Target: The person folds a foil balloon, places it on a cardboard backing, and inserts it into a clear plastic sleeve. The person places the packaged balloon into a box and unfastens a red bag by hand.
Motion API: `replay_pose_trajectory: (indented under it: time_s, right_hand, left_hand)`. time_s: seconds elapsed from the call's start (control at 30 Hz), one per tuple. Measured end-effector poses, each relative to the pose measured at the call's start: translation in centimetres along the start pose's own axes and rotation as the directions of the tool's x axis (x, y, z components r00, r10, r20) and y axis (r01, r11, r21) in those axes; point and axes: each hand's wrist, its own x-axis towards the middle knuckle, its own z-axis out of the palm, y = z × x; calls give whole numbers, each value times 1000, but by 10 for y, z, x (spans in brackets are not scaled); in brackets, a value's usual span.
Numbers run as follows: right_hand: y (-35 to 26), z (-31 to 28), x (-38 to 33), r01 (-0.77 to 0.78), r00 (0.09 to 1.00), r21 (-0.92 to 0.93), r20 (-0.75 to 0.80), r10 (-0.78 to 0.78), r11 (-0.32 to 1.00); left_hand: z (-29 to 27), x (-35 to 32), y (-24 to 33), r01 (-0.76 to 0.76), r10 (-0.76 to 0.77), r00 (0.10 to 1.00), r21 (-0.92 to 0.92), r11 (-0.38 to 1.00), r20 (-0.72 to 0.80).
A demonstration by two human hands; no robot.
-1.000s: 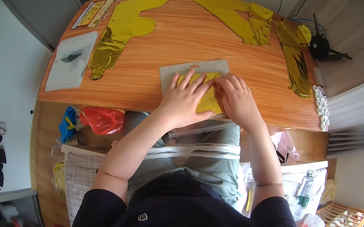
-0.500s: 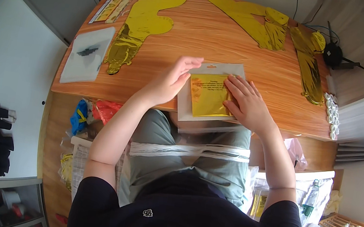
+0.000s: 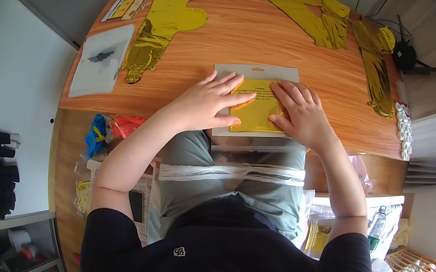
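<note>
A whitish packaging bag [image 3: 226, 67] with a hang hole lies at the table's near edge, its clear lower end hanging over my lap. A folded gold foil sheet [image 3: 257, 118] with small dark print shows in the middle of it. My left hand [image 3: 200, 101] rests flat on the bag's left side, fingers spread, thumb and fingertips over the foil's edge. On the right side lies my right hand [image 3: 305, 115], its fingers stretched out over the foil's right edge. Neither hand grips anything.
Flat gold foil balloons [image 3: 172, 13] lie across the far table. To the left are clear bags [image 3: 97, 67] and printed cards [image 3: 128, 3]. White looped pieces [image 3: 403, 132] line the right edge, near a black router [image 3: 407, 57]. White strips [image 3: 228, 175] lie across my lap.
My left hand, raised beside the bag earlier, has come down and spread flat on its left side. The right hand stays at the right side. The view has shifted slightly.
</note>
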Motion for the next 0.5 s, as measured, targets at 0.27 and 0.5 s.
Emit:
replay_pose_trajectory:
  time_s: [0.27, 0.5]
  right_hand:
    - [6, 1, 3, -49, 995, 2, 92, 49, 999]
    - [11, -5, 11, -93, 986, -35, 136, 97, 995]
  left_hand:
    - [-14, 4, 2, 70, -70, 991, 6, 998, 114]
    - [-11, 17, -12, 98, -88, 985, -67, 993, 150]
